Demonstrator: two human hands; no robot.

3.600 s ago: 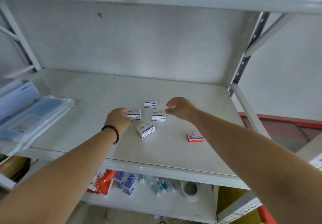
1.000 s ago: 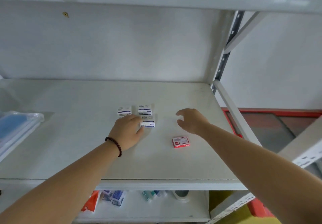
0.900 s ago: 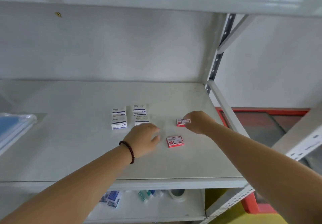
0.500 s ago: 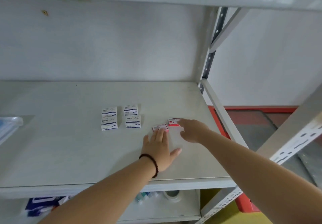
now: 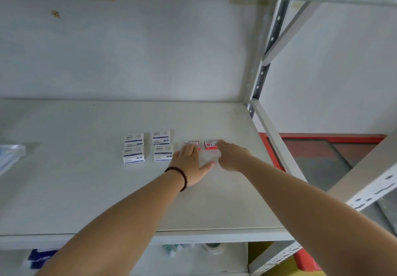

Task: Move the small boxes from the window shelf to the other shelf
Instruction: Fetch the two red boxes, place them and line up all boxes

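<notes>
Four blue-and-white boxes (image 5: 148, 147) are sitting in a square on the shelf (image 5: 75, 189). Your left hand (image 5: 190, 166) is lying flat, straight fingers touching one red box (image 5: 191, 144). Your right hand (image 5: 231, 156) is reaching, fingertips touching the other red box (image 5: 210, 144), gripping nothing.
</notes>
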